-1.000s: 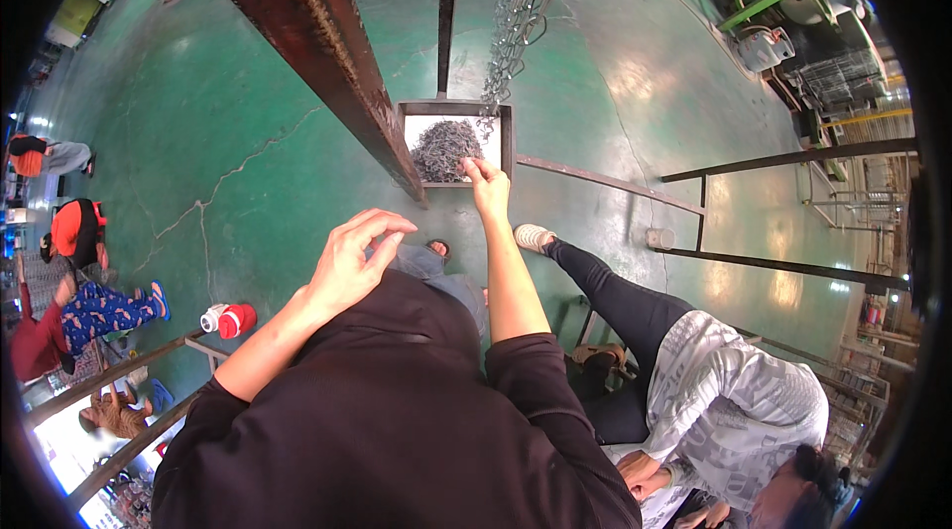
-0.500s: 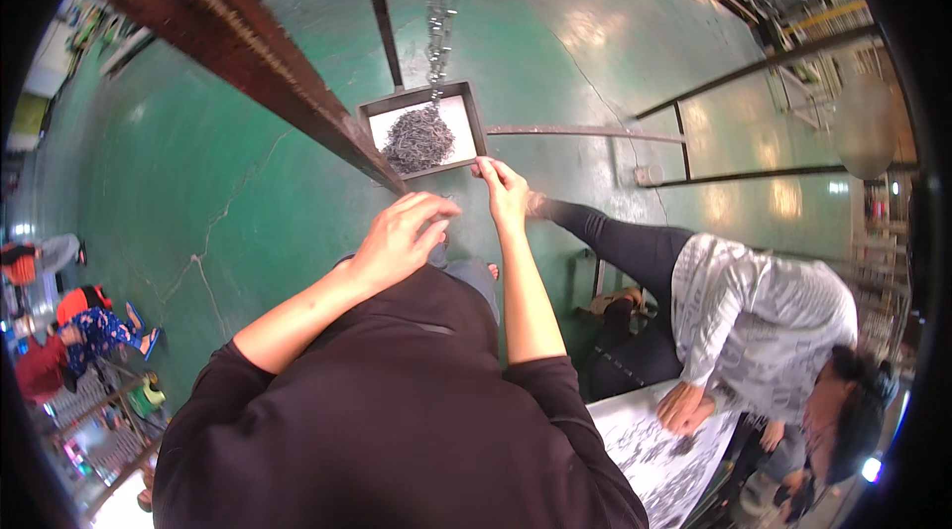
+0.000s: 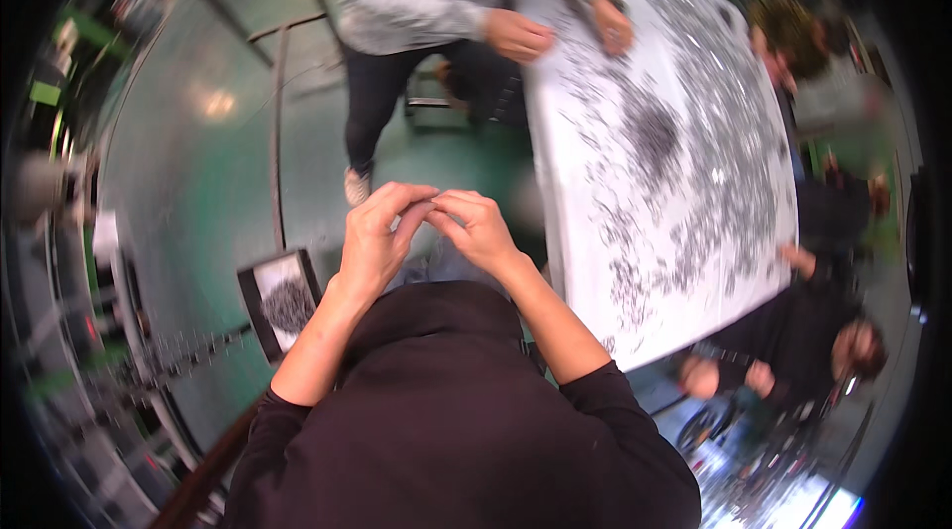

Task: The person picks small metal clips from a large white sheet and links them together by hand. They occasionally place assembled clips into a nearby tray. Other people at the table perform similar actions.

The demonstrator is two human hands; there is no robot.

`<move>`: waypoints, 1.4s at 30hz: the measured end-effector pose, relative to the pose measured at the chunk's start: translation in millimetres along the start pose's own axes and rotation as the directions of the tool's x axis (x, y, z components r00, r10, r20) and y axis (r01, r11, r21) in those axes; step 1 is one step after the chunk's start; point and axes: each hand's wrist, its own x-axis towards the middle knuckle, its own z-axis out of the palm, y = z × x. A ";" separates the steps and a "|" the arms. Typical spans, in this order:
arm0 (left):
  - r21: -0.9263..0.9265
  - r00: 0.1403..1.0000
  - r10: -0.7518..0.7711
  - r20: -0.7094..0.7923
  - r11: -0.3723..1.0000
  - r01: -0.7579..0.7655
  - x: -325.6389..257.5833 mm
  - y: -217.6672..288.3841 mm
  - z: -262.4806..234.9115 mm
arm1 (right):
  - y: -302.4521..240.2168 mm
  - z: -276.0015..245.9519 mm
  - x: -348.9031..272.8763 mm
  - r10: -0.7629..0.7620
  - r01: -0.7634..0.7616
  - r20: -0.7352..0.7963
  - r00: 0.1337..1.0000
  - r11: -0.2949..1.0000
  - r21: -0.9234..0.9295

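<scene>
In front of my body, my left hand (image 3: 371, 234) and my right hand (image 3: 477, 230) come together at the fingertips. Both hands have thumb and fingers bent into a pinch. Anything between them is hidden or too small to name. Right of my hands stands a white-topped table (image 3: 580, 306) strewn with many small dark pieces, partly heaped in a dark pile (image 3: 650, 137). On my left, beyond my forearm, is a dark-rimmed tray (image 3: 260, 339) holding a mound of small dark pieces (image 3: 288, 307).
Across from me a person in a grey top (image 3: 416, 8) reaches over the table edge. Other people sit along its far side, one in dark clothes (image 3: 759, 355). A chain (image 3: 203, 355) runs to the tray, near a metal frame bar (image 3: 278, 142) above the green floor.
My view has swung right, from the tray toward the table. My right hand has left the tray's rim, and both hands have come together at the fingertips.
</scene>
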 end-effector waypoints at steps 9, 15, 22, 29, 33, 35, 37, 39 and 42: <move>-0.231 0.630 0.531 0.567 0.836 -0.497 88.5 82.5 184.5 | 18.7 -143.5 -102.3 0.171 -0.362 -0.777 0.606 0.929 -0.078; -0.493 0.404 0.630 0.664 0.774 -0.396 88.1 121.8 289.5 | 27.5 -184.1 -176.3 0.210 -0.568 -0.940 0.268 0.823 0.022; -0.483 0.313 0.626 0.714 0.765 -0.426 115.2 103.6 440.0 | 18.8 -188.7 -230.5 0.181 -0.622 -0.983 -0.013 0.769 0.150; -0.350 0.169 0.580 0.797 0.671 -0.653 96.9 75.5 557.2 | 15.3 -179.0 -233.5 0.142 -0.642 -0.958 -0.249 0.716 0.274; -0.394 -0.077 0.680 0.729 0.326 -0.859 93.6 68.7 570.3 | 18.5 -173.4 -221.2 0.121 -0.643 -0.934 -0.337 0.695 0.322; -0.402 -0.217 0.688 0.692 0.118 -0.908 95.5 69.6 568.2 | 19.5 -171.5 -214.0 0.103 -0.664 -0.932 -0.349 0.674 0.323; -0.377 -0.300 0.649 0.699 -0.021 -0.926 94.5 73.5 564.5 | 20.5 -170.9 -207.4 0.081 -0.700 -0.943 -0.323 0.651 0.295; -0.321 -0.309 0.609 0.730 -0.094 -0.942 88.4 78.3 562.4 | 20.2 -170.5 -202.1 0.061 -0.734 -0.955 -0.289 0.627 0.262; -0.268 -0.246 0.556 0.794 -0.043 -0.962 81.6 84.8 565.7 | 17.3 -168.6 -195.6 0.031 -0.777 -0.973 -0.228 0.597 0.201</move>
